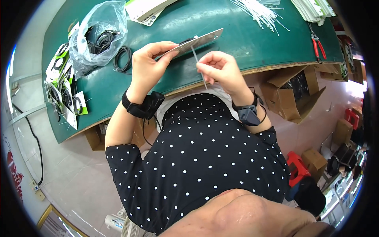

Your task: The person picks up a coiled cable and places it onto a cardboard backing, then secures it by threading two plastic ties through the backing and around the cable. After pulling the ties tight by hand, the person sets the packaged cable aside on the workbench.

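My left hand (152, 63) is closed on the edge of a thin packaging card (207, 38), which is tilted up over the near part of the table. Part of a dark coiled cable shows along the card's far side; most of it is hidden. My right hand (221, 69) pinches a thin whitish cable tie (194, 53) between thumb and fingers. The tie runs from the card's face down past my fingers. A loose black cable coil (122, 59) lies on the table to the left of my left hand.
On the green table (173, 27) stand a clear plastic bag (85, 43) of black cables, carded cables (65, 85), a white card stack (148, 8), loose cable ties (256, 14), another card stack (314, 8) and red-handled cutters (317, 45). An open cardboard box (280, 81) sits below the right edge.
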`<state>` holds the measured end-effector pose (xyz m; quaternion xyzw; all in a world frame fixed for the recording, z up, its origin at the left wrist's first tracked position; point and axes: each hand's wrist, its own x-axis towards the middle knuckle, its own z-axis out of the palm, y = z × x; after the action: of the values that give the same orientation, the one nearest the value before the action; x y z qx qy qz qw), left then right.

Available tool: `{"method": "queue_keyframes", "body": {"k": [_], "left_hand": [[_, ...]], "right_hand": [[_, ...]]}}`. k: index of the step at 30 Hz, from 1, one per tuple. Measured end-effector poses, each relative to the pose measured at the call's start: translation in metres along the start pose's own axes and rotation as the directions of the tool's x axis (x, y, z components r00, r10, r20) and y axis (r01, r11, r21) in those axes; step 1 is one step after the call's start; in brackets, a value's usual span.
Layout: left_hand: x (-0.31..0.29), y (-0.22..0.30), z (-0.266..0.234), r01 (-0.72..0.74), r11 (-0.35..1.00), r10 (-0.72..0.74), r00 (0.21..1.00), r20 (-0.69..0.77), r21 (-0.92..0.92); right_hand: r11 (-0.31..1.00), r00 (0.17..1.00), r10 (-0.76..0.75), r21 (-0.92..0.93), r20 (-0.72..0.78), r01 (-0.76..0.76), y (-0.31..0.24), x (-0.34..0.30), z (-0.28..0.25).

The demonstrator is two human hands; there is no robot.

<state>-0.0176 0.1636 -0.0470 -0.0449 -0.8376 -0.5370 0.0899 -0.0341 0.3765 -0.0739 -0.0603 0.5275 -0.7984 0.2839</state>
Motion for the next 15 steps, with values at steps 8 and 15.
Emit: {"method": "queue_keyframes", "body": {"k": [8, 15], "left_hand": [[0.006, 0.004, -0.001, 0.117, 0.990, -0.115, 0.993, 0.023, -0.075], [0.004, 0.003, 0.000, 0.110, 0.992, -0.111, 0.994, -0.003, -0.067]], "right_hand": [[0.996, 0.995, 0.081, 0.033, 0.056, -0.083, 0.013, 0.015, 0.005], [0.991, 0.993, 0.104, 0.078, 0.058, -0.109, 0.017, 0.018, 0.005]]}}
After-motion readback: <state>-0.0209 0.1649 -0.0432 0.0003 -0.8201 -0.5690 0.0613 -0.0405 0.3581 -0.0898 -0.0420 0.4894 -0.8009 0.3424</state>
